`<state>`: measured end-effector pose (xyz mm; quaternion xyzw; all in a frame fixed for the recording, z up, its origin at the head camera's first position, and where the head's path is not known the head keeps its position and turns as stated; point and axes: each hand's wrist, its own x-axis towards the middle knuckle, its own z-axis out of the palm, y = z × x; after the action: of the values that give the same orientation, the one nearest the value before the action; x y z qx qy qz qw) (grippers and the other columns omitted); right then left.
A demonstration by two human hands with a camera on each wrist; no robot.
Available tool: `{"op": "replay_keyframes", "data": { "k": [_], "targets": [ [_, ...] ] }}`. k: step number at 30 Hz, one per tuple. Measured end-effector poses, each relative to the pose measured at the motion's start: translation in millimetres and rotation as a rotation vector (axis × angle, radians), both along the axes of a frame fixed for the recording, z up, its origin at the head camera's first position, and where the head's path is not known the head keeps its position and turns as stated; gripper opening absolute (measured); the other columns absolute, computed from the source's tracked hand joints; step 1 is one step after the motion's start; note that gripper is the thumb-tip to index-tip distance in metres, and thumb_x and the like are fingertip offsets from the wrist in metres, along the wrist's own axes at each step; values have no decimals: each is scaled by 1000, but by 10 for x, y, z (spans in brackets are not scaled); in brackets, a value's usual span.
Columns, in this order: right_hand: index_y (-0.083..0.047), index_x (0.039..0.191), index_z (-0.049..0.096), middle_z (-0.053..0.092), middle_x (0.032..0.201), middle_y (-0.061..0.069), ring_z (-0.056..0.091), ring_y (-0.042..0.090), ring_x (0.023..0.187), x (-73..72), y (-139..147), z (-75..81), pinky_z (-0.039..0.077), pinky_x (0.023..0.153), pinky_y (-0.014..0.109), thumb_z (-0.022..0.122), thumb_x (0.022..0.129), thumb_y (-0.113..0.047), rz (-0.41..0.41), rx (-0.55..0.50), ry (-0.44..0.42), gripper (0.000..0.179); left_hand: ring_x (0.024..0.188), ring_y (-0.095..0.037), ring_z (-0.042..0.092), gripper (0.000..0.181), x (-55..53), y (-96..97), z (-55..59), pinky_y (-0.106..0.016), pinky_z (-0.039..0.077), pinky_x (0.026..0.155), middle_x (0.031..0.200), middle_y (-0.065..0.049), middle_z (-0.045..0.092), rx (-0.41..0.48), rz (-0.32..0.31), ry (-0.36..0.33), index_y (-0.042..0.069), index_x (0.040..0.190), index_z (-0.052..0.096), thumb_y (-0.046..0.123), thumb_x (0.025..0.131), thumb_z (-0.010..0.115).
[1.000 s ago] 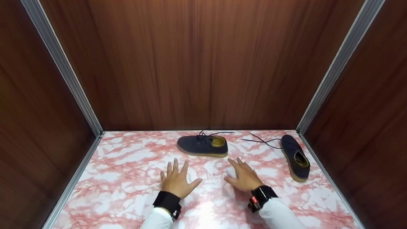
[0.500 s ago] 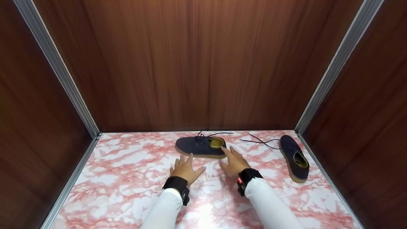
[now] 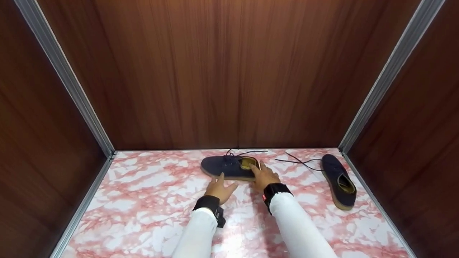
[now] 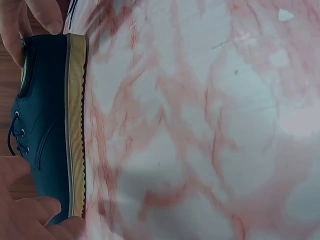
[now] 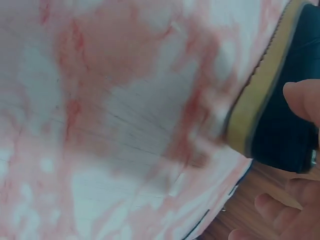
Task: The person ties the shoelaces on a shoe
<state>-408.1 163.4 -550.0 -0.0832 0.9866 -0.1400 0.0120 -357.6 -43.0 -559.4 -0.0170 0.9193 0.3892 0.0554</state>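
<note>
"Now, what changes on my feed?"
"Left hand (image 3: 218, 190) and right hand (image 3: 265, 178) sit closer, fingers parted, holding nothing, at toe half and heel of the rear-centre navy shoe (image 3: 219, 166)."

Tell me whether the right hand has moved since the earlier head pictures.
Yes. In the head view, the right hand has gone forward, closer to the back wall, and somewhat left, away from the right shoe.
</note>
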Motion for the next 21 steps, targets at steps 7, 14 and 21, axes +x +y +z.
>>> {"op": "replay_keyframes", "data": {
  "k": [7,14,21],
  "targets": [
    [-11,122,64,62,134,28,70,49,106,14,23,-148,59,88,61,70,90,1,47,14,237,35,152,-48,38,88,27,87,43,-58,35,124,164,-33,33,6,-61,25,4,162,35,59,97,59],
    [-6,113,69,62,114,23,70,39,95,91,35,-70,61,83,51,78,90,-6,153,-15,246,25,152,-46,38,86,26,26,62,-56,34,125,165,-31,33,49,-74,6,3,162,33,56,100,58],
    [-9,103,66,59,106,16,66,30,93,296,-49,39,60,80,44,80,91,-13,285,-107,208,20,153,-41,39,82,36,-41,63,-54,33,126,166,-23,37,101,-139,-15,5,165,27,53,104,53]
  ]
}}
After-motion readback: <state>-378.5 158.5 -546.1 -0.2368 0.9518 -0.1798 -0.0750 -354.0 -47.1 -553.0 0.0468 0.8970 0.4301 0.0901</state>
